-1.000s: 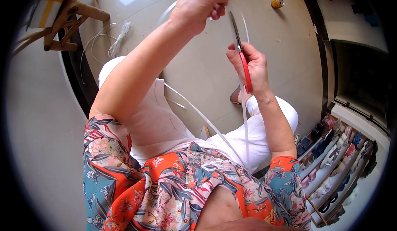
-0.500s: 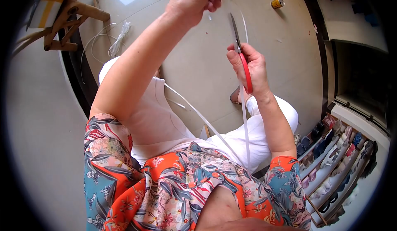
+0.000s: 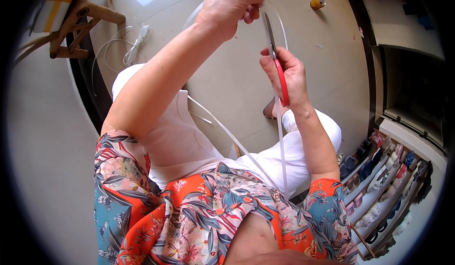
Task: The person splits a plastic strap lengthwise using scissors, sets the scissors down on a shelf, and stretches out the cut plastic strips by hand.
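Observation:
My right hand (image 3: pixel 290 75) is closed round scissors (image 3: pixel 283 82) with red handles, their blades pointing up and away from me. A long white plastic strip (image 3: pixel 281 141) runs up from my lap to this hand, and a thin curved length of strip stands above it. My left hand (image 3: pixel 232 2), at the top of the view, has its fingers pinched together on white strip, part of which shows behind the wrist and above the fingers. The scissor tips are just right of and below my left fingers. The exact grip point is partly hidden.
A bundle of white strip (image 3: pixel 137 44) lies on the tiled floor (image 3: pixel 227 85) at left, near a bamboo chair (image 3: pixel 95 18). A yellow can (image 3: pixel 317 3) lies at upper right. A rack of shoes (image 3: pixel 384 184) stands at lower right. Small strip scraps lie about.
My left hand has moved slightly down and right, closer to the scissor tips. More white strip now shows around its wrist and fingers. My right hand and the scissors have barely moved.

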### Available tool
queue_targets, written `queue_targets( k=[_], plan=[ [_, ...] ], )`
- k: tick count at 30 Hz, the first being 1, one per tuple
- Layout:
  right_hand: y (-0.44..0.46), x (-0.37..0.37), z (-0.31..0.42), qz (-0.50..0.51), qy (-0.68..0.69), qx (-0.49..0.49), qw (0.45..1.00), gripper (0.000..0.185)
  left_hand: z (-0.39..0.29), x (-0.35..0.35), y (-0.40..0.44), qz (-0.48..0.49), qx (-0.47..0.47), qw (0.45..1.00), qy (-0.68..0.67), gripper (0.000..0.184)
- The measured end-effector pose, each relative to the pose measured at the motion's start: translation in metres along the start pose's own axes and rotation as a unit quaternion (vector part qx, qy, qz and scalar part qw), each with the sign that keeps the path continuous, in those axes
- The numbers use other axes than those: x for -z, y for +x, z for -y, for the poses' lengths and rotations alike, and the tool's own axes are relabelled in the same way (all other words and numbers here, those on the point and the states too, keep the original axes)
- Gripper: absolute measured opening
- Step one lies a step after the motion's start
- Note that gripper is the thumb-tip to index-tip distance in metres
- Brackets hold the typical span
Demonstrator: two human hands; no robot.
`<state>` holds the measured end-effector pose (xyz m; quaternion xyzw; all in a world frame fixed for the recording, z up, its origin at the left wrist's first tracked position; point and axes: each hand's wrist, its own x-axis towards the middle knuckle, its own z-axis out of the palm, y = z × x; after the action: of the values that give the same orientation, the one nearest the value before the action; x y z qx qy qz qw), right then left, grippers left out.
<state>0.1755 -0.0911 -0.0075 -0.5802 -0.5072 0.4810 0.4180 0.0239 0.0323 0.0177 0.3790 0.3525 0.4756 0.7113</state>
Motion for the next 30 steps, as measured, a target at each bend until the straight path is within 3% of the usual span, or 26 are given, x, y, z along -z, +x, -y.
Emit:
queue_targets(
  k=[7,10,14,30],
  plan=[
    [-0.002,-0.001,-0.001,0.006,-0.002,0.006,1.000,0.028,-0.005,0.002,-0.001,0.013,0.045,0.998,0.033,0.012],
    [-0.004,0.002,-0.001,0.022,-0.022,0.000,1.000,0.027,-0.011,0.015,0.016,0.020,0.025,0.999,-0.043,0.011],
    [-0.002,0.002,-0.003,0.014,-0.007,0.003,1.000,0.028,-0.006,0.019,0.024,0.022,-0.035,0.999,-0.019,0.011],
    [-0.001,0.002,0.003,-0.003,-0.016,0.009,1.000,0.029,-0.006,0.001,0.002,0.022,0.003,1.000,-0.010,0.013]
  ],
)
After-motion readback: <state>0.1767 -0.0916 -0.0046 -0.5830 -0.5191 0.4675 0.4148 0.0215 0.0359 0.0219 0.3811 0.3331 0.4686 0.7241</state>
